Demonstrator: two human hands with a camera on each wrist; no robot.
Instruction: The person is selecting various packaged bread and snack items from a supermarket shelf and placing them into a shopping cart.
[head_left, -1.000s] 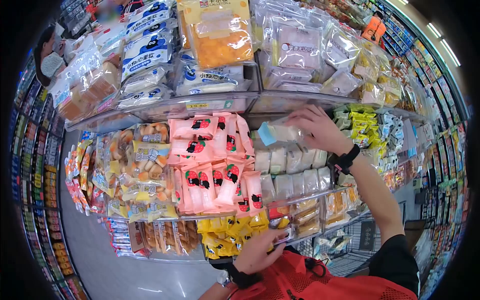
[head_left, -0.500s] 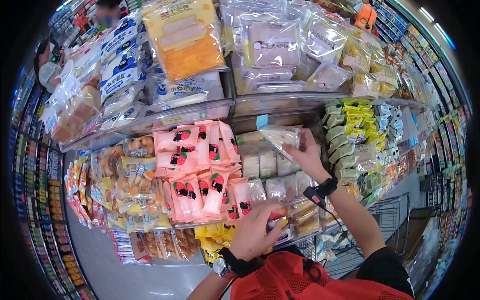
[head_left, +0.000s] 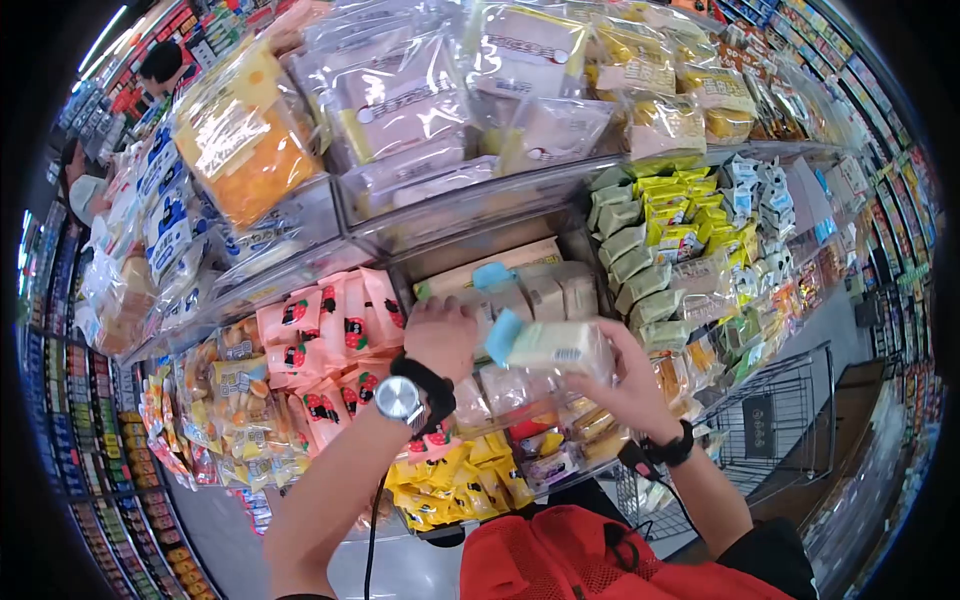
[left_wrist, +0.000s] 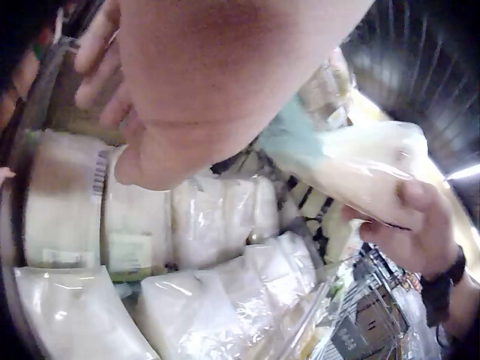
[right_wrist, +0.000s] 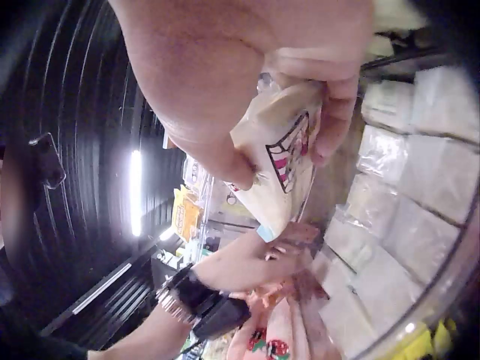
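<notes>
In the head view, the left forearm rises from the lower edge with a silver watch [head_left: 399, 398] and a black strap [head_left: 433, 392] at the wrist, and the left hand [head_left: 440, 335] is palm down over the near-left part of a clear bin [head_left: 480, 243], just beside the pink strawberry packets [head_left: 350, 318]. The right forearm angles up and inward from the lower right, a black wristband [head_left: 678, 446] round it; the right hand [head_left: 632, 380] is clamped on a pale wrapped package [head_left: 562, 350], its thumb and fingers gripping the end away from the blue tab [head_left: 502, 337]. This package is lifted over the bin, tilted slightly, its tab toward the left hand. In the left wrist view, the left hand spans the top, fingers apart and loosely bent, thumb over the row of wrapped packages [left_wrist: 135, 217]; whether it touches them cannot be told. The right hand holds the pale wrapped package at the right, well apart from the left palm. In the right wrist view, the right thumb lies on one side of the package and the fingers on the other, with a pink-and-black printed label [right_wrist: 287, 154] between them, and the left hand is beyond, its fingers partly hidden.
</notes>
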